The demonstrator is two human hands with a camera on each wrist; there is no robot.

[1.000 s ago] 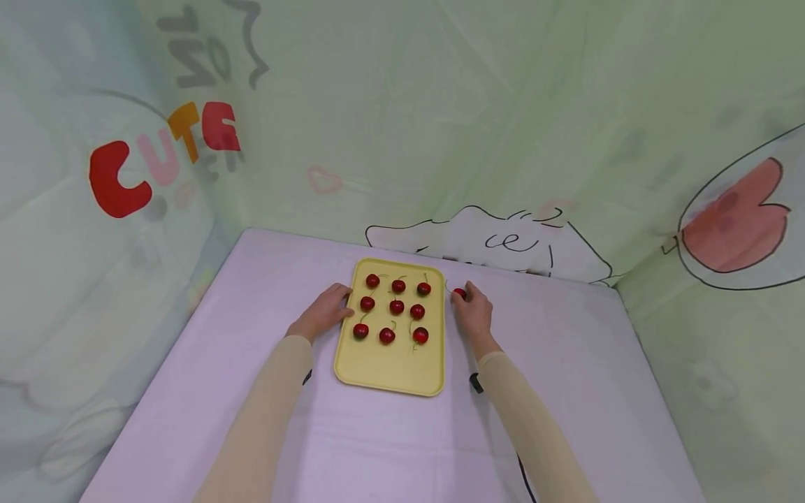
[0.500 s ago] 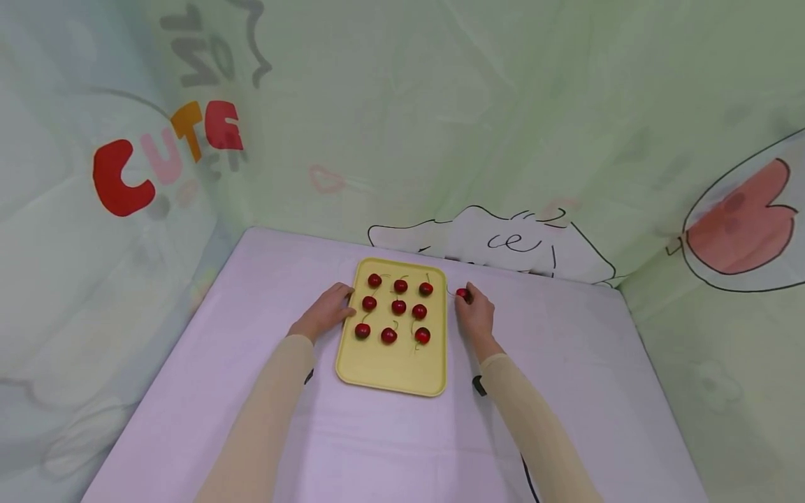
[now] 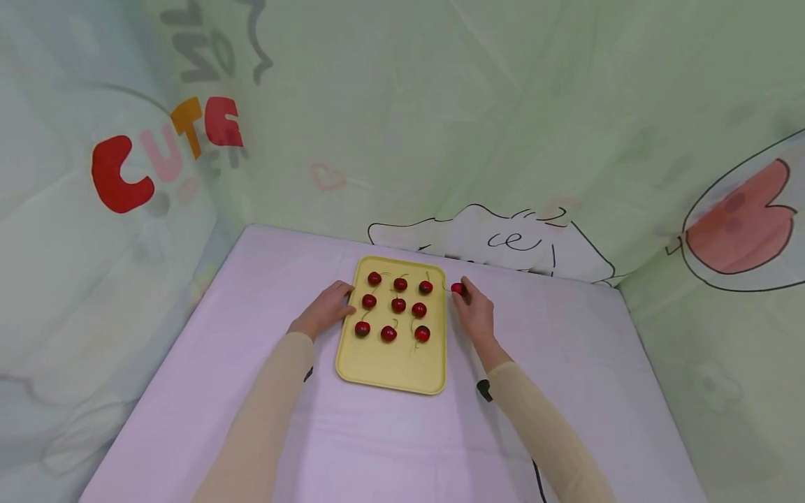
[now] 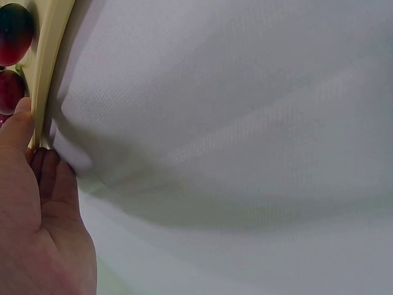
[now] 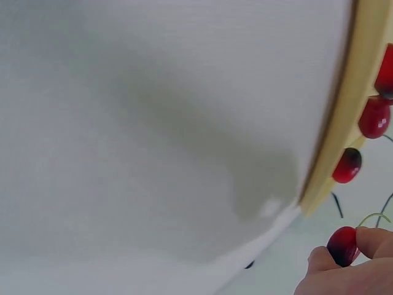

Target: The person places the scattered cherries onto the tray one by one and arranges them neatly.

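A yellow tray (image 3: 390, 367) lies on the table with several red cherries (image 3: 398, 305) set in rows on it, thin stems attached. My left hand (image 3: 323, 311) grips the tray's left edge; in the left wrist view the thumb (image 4: 21, 120) lies over the rim and the fingers bend against its outer side. Just right of the tray's far right corner, my right hand (image 3: 476, 312) pinches a single cherry (image 5: 342, 246) between thumb and fingertips. That cherry's curved stem points toward the tray.
The table (image 3: 553, 391) has a pale lilac cloth. Behind it and at both sides hang printed curtains (image 3: 402, 140). A dark cable (image 3: 539, 480) runs beside the right forearm.
My right hand, with the cherry, has shifted slightly left toward the tray, and its wrist has lifted a little. The left hand keeps its place at the tray's edge.
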